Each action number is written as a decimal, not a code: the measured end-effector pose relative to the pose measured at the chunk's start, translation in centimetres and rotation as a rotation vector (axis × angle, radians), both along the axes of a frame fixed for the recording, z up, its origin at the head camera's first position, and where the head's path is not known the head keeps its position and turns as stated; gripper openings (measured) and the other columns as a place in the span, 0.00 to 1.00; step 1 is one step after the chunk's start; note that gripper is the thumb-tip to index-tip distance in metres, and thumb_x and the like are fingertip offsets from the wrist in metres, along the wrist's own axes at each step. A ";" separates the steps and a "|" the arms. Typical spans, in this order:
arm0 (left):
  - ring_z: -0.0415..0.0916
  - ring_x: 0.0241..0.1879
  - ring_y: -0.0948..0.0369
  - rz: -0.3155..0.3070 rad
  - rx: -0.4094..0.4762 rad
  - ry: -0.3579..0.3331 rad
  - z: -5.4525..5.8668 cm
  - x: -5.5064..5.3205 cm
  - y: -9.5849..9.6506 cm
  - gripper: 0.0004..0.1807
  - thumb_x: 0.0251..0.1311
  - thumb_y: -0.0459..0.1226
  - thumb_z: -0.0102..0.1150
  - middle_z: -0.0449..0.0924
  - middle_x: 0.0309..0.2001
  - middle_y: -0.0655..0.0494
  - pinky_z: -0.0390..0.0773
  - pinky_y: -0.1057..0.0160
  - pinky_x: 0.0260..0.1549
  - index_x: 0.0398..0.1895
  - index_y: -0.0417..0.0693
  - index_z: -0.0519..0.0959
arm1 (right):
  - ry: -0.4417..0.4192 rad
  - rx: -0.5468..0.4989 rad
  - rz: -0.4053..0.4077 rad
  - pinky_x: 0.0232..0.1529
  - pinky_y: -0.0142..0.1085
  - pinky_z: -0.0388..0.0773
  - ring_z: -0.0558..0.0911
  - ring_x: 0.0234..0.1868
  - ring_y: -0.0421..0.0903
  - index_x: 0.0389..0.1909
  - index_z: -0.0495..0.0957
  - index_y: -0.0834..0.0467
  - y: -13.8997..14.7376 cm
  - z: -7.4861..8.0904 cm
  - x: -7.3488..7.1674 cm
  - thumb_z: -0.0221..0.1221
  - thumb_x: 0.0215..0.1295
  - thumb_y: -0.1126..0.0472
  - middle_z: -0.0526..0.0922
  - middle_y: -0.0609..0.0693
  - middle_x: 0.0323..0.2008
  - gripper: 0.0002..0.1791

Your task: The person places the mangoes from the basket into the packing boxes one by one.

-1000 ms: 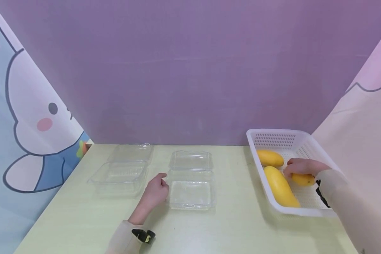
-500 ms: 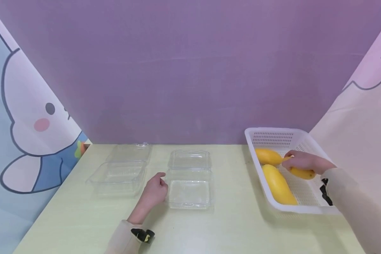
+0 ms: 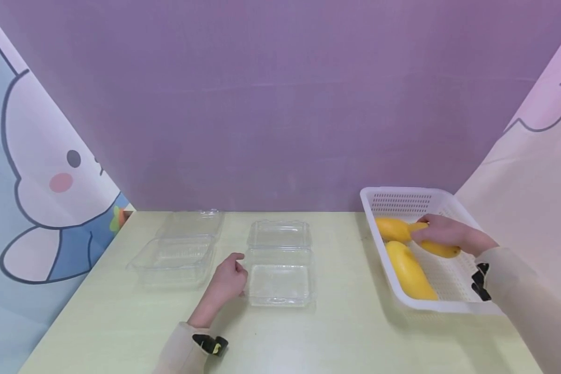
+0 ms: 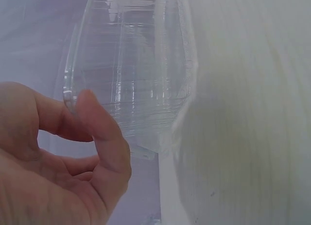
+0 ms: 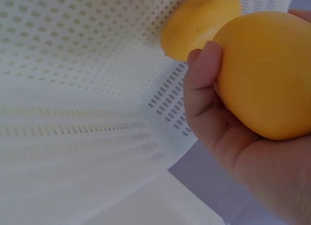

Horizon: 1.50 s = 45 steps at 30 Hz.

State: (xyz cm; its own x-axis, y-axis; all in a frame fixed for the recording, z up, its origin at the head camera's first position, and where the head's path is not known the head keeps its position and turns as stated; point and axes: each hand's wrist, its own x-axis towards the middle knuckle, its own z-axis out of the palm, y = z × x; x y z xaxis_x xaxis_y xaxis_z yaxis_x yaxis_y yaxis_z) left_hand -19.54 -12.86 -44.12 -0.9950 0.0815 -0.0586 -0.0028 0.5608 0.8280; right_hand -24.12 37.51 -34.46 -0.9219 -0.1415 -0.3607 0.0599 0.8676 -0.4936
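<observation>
In the head view my left hand [image 3: 226, 280] is at the left edge of an open, hinged clear plastic clamshell box [image 3: 280, 283]. The left wrist view shows its thumb and index finger pinching the rim of the clear box [image 4: 126, 74]. At the right, my right hand [image 3: 441, 231] grips a yellow mango [image 3: 441, 250] inside a white basket [image 3: 444, 306]. Seen from the right wrist, fingers curl round the mango [image 5: 267, 74], which is off the basket floor. Two more mangoes lie in the basket: one at the back left [image 3: 392, 228], and a larger one nearer [image 3: 409, 272].
A second open clear clamshell box [image 3: 177, 259] stands to the left of my left hand. A purple wall [image 3: 262, 130] rises behind the table [image 3: 336, 332], and printed cloth [image 3: 51, 208] hangs at the left side.
My right hand has lifted the mango a little from the basket floor and shifted slightly toward the back. The left hand stays at the box edge.
</observation>
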 end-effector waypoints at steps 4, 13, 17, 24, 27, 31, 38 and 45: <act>0.76 0.19 0.59 0.004 0.005 -0.010 0.0 0.0 0.0 0.27 0.64 0.27 0.43 0.70 0.32 0.50 0.75 0.61 0.23 0.68 0.27 0.65 | 0.039 -0.030 0.015 0.42 0.38 0.75 0.76 0.45 0.51 0.62 0.64 0.73 -0.8 0.5 0.1 0.56 0.68 0.46 0.77 0.62 0.52 0.36; 0.77 0.18 0.59 0.004 -0.003 -0.009 0.0 0.1 0.0 0.27 0.63 0.27 0.43 0.70 0.32 0.50 0.75 0.61 0.24 0.67 0.27 0.65 | 0.102 -0.068 0.033 0.39 0.38 0.75 0.76 0.43 0.50 0.64 0.63 0.72 -2.6 1.4 0.6 0.56 0.68 0.48 0.77 0.61 0.52 0.36; 0.77 0.19 0.59 -0.002 0.006 -0.014 0.0 0.2 0.1 0.27 0.64 0.27 0.43 0.70 0.32 0.50 0.76 0.60 0.24 0.68 0.27 0.65 | 0.125 -0.092 0.044 0.38 0.38 0.75 0.76 0.43 0.50 0.63 0.63 0.71 -3.3 1.8 0.8 0.56 0.67 0.49 0.77 0.60 0.51 0.34; 0.77 0.19 0.58 0.009 0.026 -0.017 0.1 0.4 0.1 0.28 0.63 0.27 0.42 0.69 0.32 0.50 0.78 0.61 0.23 0.68 0.26 0.64 | 0.137 -0.150 0.053 0.39 0.39 0.76 0.77 0.41 0.50 0.62 0.64 0.69 -5.1 2.5 1.1 0.56 0.66 0.52 0.78 0.58 0.47 0.32; 0.77 0.19 0.58 0.014 0.029 -0.023 0.1 0.4 0.1 0.28 0.63 0.27 0.43 0.70 0.33 0.49 0.77 0.61 0.23 0.68 0.26 0.64 | 0.141 -0.167 0.053 0.41 0.39 0.76 0.77 0.41 0.50 0.63 0.63 0.69 -5.6 2.7 1.3 0.55 0.66 0.52 0.77 0.58 0.47 0.32; 0.76 0.19 0.59 0.005 0.028 -0.026 -0.1 0.4 0.1 0.28 0.64 0.27 0.43 0.71 0.35 0.48 0.78 0.60 0.24 0.68 0.27 0.64 | 0.153 -0.196 0.054 0.40 0.39 0.76 0.77 0.40 0.50 0.63 0.63 0.68 -6.3 3.1 1.7 0.55 0.66 0.54 0.76 0.58 0.46 0.31; 0.76 0.19 0.59 -0.006 0.031 -0.018 -0.1 0.3 0.1 0.27 0.64 0.27 0.43 0.71 0.34 0.48 0.77 0.60 0.24 0.68 0.27 0.64 | 0.178 -0.243 0.037 0.36 0.38 0.75 0.77 0.36 0.50 0.61 0.65 0.66 -8.1 4.0 2.4 0.55 0.63 0.57 0.76 0.57 0.43 0.28; 0.76 0.19 0.59 0.003 0.040 -0.028 0.2 0.3 0.2 0.28 0.64 0.27 0.44 0.70 0.34 0.49 0.79 0.60 0.24 0.68 0.27 0.64 | 0.167 -0.285 0.027 0.28 0.38 0.74 0.75 0.27 0.49 0.56 0.68 0.61 -10.0 4.7 2.8 0.54 0.61 0.59 0.75 0.57 0.37 0.22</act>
State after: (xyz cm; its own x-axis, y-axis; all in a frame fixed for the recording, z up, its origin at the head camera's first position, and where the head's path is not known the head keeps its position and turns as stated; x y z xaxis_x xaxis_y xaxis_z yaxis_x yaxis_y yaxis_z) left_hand -19.23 -12.67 -43.96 -0.9932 0.0815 -0.0829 -0.0276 0.5273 0.8492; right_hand -21.34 27.52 -29.73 -0.9595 -0.2404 -0.1471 -0.0637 0.6932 -0.7179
